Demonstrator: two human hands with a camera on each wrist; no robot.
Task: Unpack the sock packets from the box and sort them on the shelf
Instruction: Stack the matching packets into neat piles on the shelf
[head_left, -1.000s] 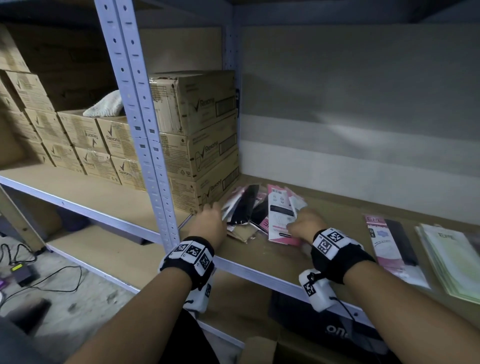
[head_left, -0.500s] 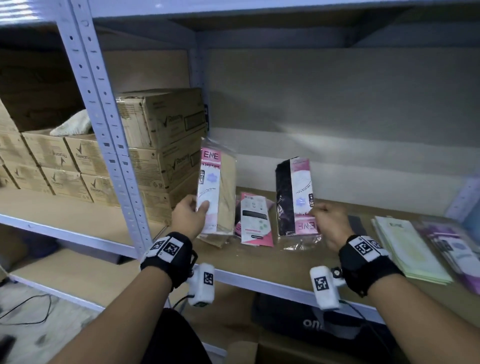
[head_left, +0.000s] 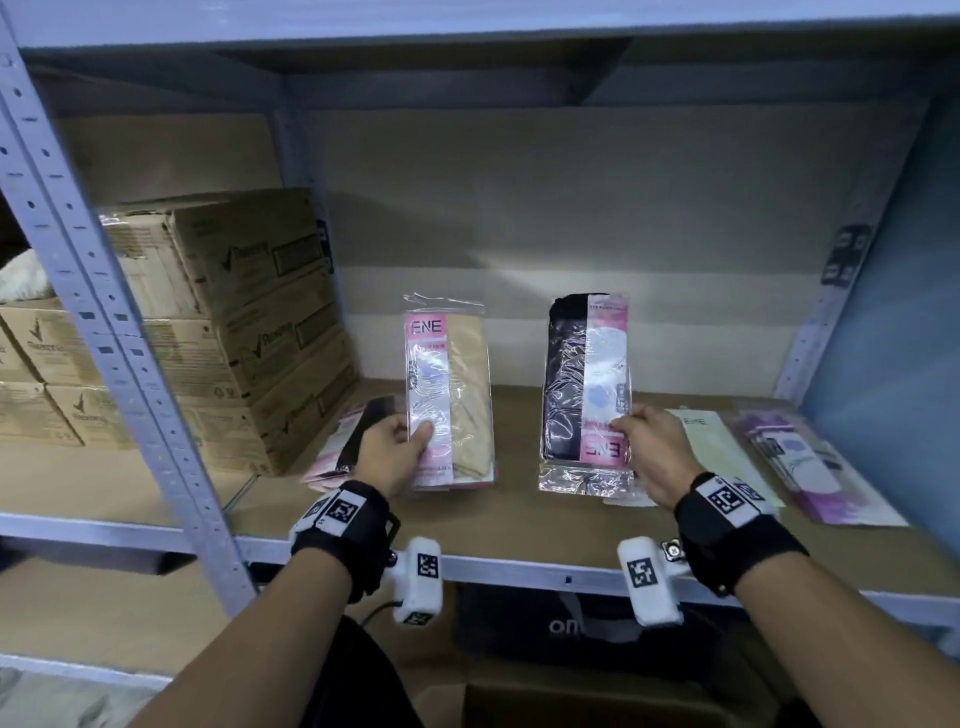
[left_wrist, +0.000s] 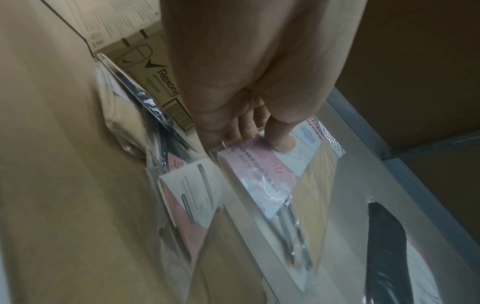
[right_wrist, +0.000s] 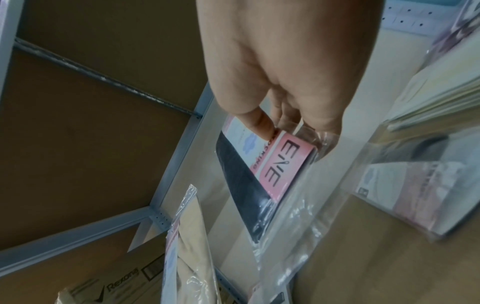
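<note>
Beige sock packet (head_left: 451, 395) upright in left hand (head_left: 387, 457); black packet (head_left: 584, 384) in right hand (head_left: 652, 457).

Stockroom, metal racking (head_left: 78, 291), stacked cartons (head_left: 249, 322), packaged stock

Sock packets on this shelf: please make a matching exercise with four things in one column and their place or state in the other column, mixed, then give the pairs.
Things:
1. beige packet
2. black packet
3. purple packet
4. cartons

Places:
A. stacked at the shelf's left end
B. held upright in the left hand
C. lying flat at the far right
D. held upside down in the right hand

Pairs: 1-B, 2-D, 3-C, 4-A
</note>
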